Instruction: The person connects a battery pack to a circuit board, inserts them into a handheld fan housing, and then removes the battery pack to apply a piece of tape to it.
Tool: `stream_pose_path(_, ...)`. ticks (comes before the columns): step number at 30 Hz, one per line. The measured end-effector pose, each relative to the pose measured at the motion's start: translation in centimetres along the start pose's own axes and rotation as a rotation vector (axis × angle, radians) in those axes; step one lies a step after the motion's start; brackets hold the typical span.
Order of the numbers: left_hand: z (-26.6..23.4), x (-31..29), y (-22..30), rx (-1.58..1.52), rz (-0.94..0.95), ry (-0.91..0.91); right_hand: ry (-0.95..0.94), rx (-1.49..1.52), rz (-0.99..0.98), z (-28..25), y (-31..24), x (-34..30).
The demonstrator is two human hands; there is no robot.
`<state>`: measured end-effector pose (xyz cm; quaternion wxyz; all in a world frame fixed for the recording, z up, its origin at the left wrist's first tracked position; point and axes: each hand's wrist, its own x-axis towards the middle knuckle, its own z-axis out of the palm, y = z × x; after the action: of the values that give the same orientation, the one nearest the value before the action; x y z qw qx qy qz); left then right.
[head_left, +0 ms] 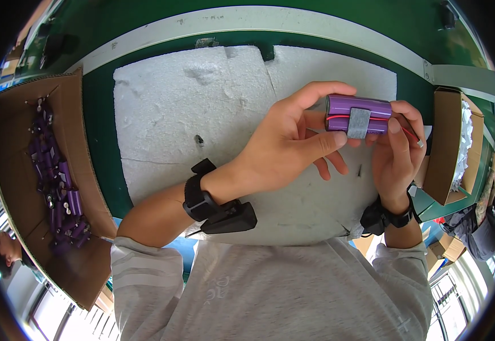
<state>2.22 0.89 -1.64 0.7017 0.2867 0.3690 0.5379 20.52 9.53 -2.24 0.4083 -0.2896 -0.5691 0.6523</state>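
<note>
A purple battery pack point(343, 104) of cylindrical cells is held over the right part of a white foam board point(170, 108). A red wire runs along it beneath a grey strip of tape point(359, 123). My left hand point(287, 136) grips the pack's left end, thumb on the near side and forefinger above. At the other end, my right hand point(398, 162) pinches the pack between thumb and fingers. Dark and red leads trail past the right fingers to a small white connector point(419, 144). The pack's underside is hidden.
An open cardboard box point(91, 153) on the left holds several purple battery packs point(54, 170). At the right stands another cardboard box point(446, 142) with white material inside. A pale rail point(247, 18) crosses behind the green table point(100, 119). Other people appear at both edges.
</note>
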Motion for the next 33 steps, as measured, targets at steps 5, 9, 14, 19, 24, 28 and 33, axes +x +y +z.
stream_pose_path(5,0.0,-0.05,-0.03,0.004,0.024,-0.01,0.0,-0.003,0.0,-0.05,0.03,0.03)
stream_pose_path(9,0.01,-0.02,0.12,-0.005,0.006,-0.005,-0.01,-0.005,0.0,-0.15,0.02,0.05)
stream_pose_path(14,-0.01,-0.03,0.14,-0.014,-0.009,0.0,-0.008,0.002,0.003,-0.04,0.04,0.05)
stream_pose_path(19,0.06,-0.04,0.09,-0.013,0.002,0.015,-0.012,0.002,-0.001,-0.05,0.03,0.07)
stream_pose_path(24,0.14,-0.02,0.12,0.013,0.002,0.031,-0.014,-0.011,0.011,0.06,-0.1,0.02)
stream_pose_path(28,0.17,0.04,0.14,0.021,-0.009,0.042,-0.013,-0.02,0.012,0.02,-0.11,0.02)
stream_pose_path(33,0.17,0.0,0.06,0.018,0.001,0.041,-0.008,-0.024,0.014,0.05,-0.07,0.02)
